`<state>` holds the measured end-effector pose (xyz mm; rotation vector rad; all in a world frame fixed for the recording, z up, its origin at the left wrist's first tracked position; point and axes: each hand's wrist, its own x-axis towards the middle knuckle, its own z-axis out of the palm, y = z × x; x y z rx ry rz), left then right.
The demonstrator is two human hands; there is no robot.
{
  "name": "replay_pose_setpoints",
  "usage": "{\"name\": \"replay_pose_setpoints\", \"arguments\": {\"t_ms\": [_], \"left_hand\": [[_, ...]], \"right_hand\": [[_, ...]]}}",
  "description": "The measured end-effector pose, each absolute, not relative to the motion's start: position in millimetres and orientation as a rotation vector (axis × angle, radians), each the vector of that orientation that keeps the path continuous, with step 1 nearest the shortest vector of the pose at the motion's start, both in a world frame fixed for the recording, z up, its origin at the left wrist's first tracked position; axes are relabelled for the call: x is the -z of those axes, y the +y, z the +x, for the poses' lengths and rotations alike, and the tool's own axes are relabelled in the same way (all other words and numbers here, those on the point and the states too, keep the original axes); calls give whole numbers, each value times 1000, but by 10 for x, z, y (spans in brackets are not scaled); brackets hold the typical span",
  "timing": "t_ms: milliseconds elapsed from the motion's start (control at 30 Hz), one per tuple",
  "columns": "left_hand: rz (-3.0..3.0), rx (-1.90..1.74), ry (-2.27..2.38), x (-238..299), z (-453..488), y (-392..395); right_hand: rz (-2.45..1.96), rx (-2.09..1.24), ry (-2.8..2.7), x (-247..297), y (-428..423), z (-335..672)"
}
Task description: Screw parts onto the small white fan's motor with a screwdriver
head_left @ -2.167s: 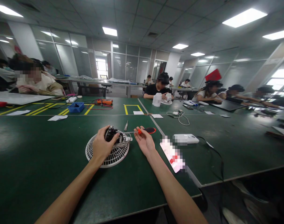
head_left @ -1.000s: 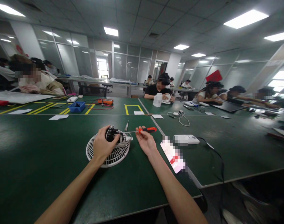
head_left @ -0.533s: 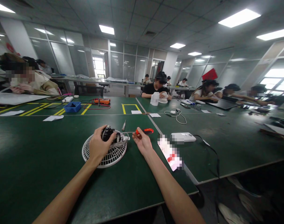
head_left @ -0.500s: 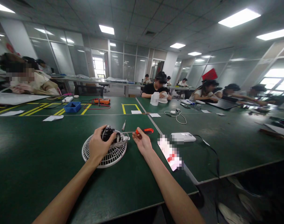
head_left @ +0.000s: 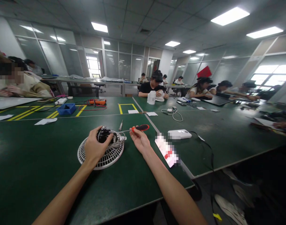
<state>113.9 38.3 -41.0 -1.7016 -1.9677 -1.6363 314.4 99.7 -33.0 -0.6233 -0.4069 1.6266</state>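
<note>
Since the last frame our view has swung right, so everything sits further left, and the screwdriver (head_left: 142, 127) has rolled in our fingers to show more of its black face. Its handle is black edged with orange-red, and its thin metal shaft points left towards the motor assembly (head_left: 104, 136); we cannot tell whether the tip touches it. Our right hand (head_left: 140, 142) pinches the handle's front end between thumb and fingertips, palm turned up, the other fingers loosely bent. Our left hand (head_left: 95, 147) is wrapped over the motor assembly, thumb on its near side. That assembly is black and rounded, with small metal parts on top and pale wires (head_left: 114, 144) bunched at its right, and it sits over a round white grille (head_left: 112, 156) of fine ribs and rings, lying flat on our green table (head_left: 51, 162). Just beyond lies a slim, clear-handled tool (head_left: 120, 125).
</note>
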Motion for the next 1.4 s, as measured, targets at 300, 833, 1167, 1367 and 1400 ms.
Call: {"name": "replay_pose_setpoints", "arguments": {"t_ms": [300,833,1167,1367,1400], "left_hand": [[-1706,1631,-1962,411,1135,382],[-1706,1630,-1951,436,1123,399],[-1711,1635,-1934,436,1130,405],[-1711,1637,-1953,432,1129,404],[-1712,1635,-1963,431,1128,403]], "right_hand": [[-797,-1589,-356,351,991,3101],[-810,-1598,-390,361,1011,3134],[-630,-1606,-357,294,998,3157],[-775,-1562,-347,326,1014,3150],[-776,-1563,-353,331,1017,3153]]}}
